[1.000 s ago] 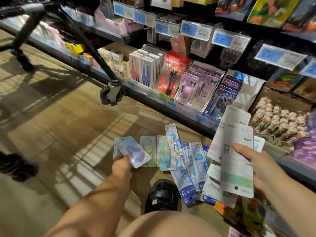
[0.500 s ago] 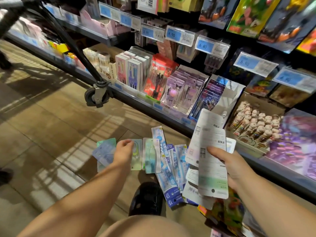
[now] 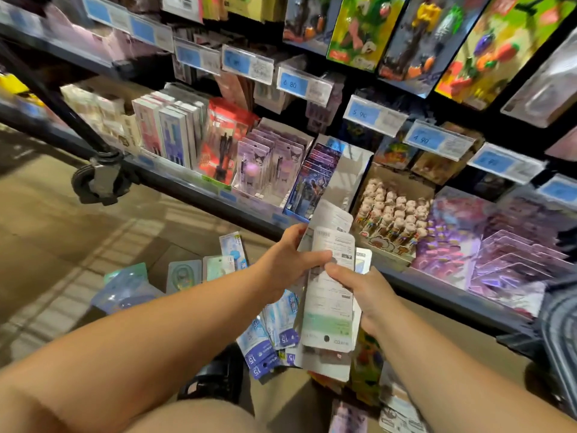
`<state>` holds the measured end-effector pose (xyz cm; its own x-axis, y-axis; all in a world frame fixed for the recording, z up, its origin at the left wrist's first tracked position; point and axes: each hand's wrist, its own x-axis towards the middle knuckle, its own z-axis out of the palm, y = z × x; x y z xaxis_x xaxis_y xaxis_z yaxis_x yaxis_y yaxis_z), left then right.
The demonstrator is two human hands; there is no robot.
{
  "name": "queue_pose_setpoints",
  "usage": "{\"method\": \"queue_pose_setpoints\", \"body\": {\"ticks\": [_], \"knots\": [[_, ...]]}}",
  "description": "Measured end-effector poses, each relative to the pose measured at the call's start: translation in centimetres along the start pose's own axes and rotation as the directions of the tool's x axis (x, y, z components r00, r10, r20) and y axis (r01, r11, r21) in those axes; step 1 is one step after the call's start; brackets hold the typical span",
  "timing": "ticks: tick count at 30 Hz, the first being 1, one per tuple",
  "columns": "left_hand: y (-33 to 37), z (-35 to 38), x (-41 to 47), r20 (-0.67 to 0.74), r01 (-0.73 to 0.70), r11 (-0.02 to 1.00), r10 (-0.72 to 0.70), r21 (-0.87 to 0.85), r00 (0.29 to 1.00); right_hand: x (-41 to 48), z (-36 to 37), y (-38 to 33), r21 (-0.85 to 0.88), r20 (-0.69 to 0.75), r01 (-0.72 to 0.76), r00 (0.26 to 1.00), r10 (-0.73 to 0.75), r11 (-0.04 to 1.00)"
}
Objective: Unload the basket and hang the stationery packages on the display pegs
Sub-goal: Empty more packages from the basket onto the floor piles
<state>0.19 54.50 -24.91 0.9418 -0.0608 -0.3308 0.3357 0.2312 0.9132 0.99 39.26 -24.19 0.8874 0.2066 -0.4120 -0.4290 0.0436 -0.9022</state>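
My right hand (image 3: 362,289) grips a stack of long white stationery packages (image 3: 331,307), seen from their printed backs, held upright in front of the lower shelf. My left hand (image 3: 287,260) holds the same stack at its left edge, thumb across the front. More packages lie spread on the floor: blue and white ones (image 3: 274,332) under the stack, and blister packs (image 3: 184,273) and a bluish one (image 3: 125,289) further left. No basket is clearly visible.
A shelf edge (image 3: 193,195) runs diagonally, lined with boxed pens and figurines (image 3: 393,214). Blue price tags (image 3: 293,84) hang on pegs above. A cart wheel (image 3: 100,179) stands on the tiled floor at left. My black shoe (image 3: 218,379) is below the packages.
My left hand let go of the bluish pack on the floor and rose to the stack held by my right hand. The view tilted up and to the right.
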Motion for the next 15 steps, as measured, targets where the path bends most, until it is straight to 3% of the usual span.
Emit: {"method": "queue_pose_setpoints", "body": {"ticks": [5,9,15], "knots": [[-0.8,0.5,0.1,-0.015,0.05,0.998,-0.051,-0.033,0.999,-0.1,-0.8,0.4,-0.017,-0.019,-0.01,1.0,0.01,1.0],[-0.5,0.6,0.0,0.135,0.083,0.993,-0.094,0.08,0.986,-0.2,-1.6,0.7,-0.046,-0.063,-0.042,0.997,0.039,0.998],[-0.3,0.7,0.3,-0.083,-0.026,0.991,0.037,0.13,0.996,-0.3,-2.7,0.5,-0.009,-0.135,-0.083,0.988,0.081,0.997]]}}
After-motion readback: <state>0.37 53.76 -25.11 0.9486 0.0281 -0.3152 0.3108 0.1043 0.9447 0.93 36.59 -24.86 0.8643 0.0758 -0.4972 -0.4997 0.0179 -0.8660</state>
